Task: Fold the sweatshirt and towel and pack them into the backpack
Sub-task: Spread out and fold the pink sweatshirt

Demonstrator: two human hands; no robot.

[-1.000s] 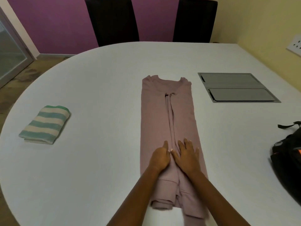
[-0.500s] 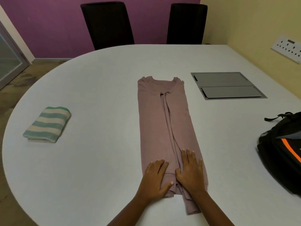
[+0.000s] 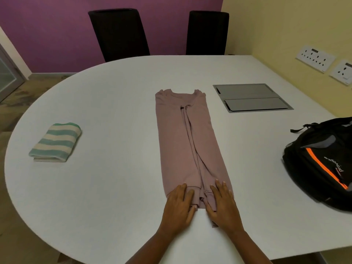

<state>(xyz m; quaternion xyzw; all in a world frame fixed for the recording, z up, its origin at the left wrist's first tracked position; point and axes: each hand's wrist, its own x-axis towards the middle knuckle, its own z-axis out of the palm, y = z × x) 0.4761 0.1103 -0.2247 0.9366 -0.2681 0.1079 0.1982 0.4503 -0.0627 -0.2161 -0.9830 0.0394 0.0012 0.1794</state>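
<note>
Sweatshirt (image 3: 181, 145) lying mid-table (image 3: 106, 187) as a long narrow strip | left hand (image 3: 178, 205) and right hand (image 3: 223, 205) pressing flat on its near hem, slightly apart, gripping nothing | risk: lifting the hem unevenly, loose sleeves sliding sideways and skewing the fold.

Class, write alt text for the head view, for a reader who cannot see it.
The left hand and right hand rest on the near hem of a pink sweatshirt folded into a long strip on a white table. A folded striped towel lies to the left, a black backpack at the right edge, dark chairs beyond.
</note>
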